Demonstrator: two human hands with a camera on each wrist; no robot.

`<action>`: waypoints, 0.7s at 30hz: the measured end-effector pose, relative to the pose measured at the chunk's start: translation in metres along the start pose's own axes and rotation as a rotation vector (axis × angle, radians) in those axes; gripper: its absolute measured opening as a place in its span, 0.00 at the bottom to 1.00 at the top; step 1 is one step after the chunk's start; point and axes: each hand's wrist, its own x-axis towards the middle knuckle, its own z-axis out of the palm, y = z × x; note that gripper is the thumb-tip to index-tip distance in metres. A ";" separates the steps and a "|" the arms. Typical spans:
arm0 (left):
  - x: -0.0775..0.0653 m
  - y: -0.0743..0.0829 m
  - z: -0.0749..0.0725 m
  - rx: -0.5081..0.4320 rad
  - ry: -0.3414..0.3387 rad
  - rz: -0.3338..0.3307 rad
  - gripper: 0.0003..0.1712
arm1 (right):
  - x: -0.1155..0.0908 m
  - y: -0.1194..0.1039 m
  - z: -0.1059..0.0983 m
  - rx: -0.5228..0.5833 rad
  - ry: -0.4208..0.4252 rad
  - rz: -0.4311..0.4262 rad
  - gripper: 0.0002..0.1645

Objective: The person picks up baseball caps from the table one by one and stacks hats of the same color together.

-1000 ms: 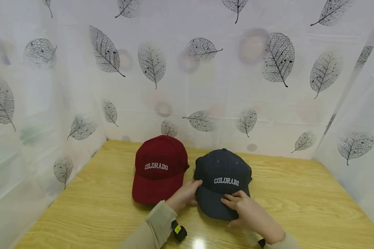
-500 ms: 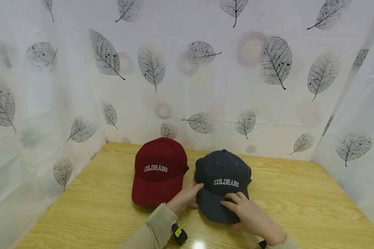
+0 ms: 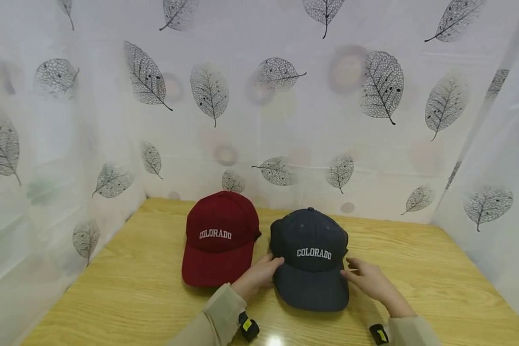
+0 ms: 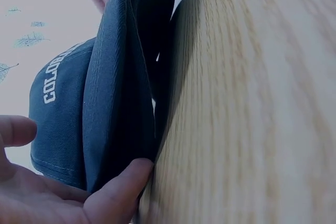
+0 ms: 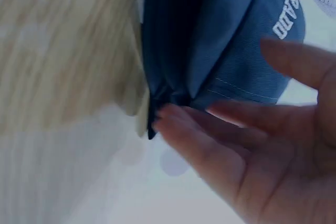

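A navy baseball cap (image 3: 310, 283) with white COLORADO lettering stands on the table, its brim towards me. My left hand (image 3: 259, 275) is at its left side. In the left wrist view, the fingers of my left hand (image 4: 79, 198) touch the brim's lower edge, the thumb spread apart beside the crown. My right hand (image 3: 369, 279) is at the cap's right side. In the right wrist view, the loosely extended fingers of my right hand (image 5: 252, 145) reach the cap's edge where brim meets crown. The cap's back is hidden.
A dark red baseball cap (image 3: 218, 264) with the same lettering stands left of the navy one, just beyond my left hand. The wooden table (image 3: 125, 283) is bordered at the back and sides by a white leaf-print curtain (image 3: 294, 120).
My right hand has left the top of the navy cap's brim and moved right to its side, uncovering the whole brim. My left hand has stayed almost still; both caps have kept their places.
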 end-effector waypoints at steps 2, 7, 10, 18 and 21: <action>0.001 -0.001 -0.001 0.005 -0.004 0.000 0.36 | 0.002 0.003 0.002 0.044 -0.076 0.003 0.39; 0.002 -0.002 -0.002 0.025 -0.010 -0.005 0.37 | 0.006 0.004 0.004 0.085 -0.161 -0.037 0.41; 0.002 -0.002 -0.002 0.063 -0.008 -0.005 0.39 | 0.008 0.003 0.002 0.060 -0.177 -0.066 0.40; 0.007 -0.003 -0.004 0.117 0.003 -0.033 0.39 | 0.010 0.003 -0.001 0.018 -0.196 -0.096 0.40; 0.008 -0.003 -0.003 0.123 0.006 -0.032 0.38 | 0.011 0.003 -0.002 0.010 -0.193 -0.084 0.40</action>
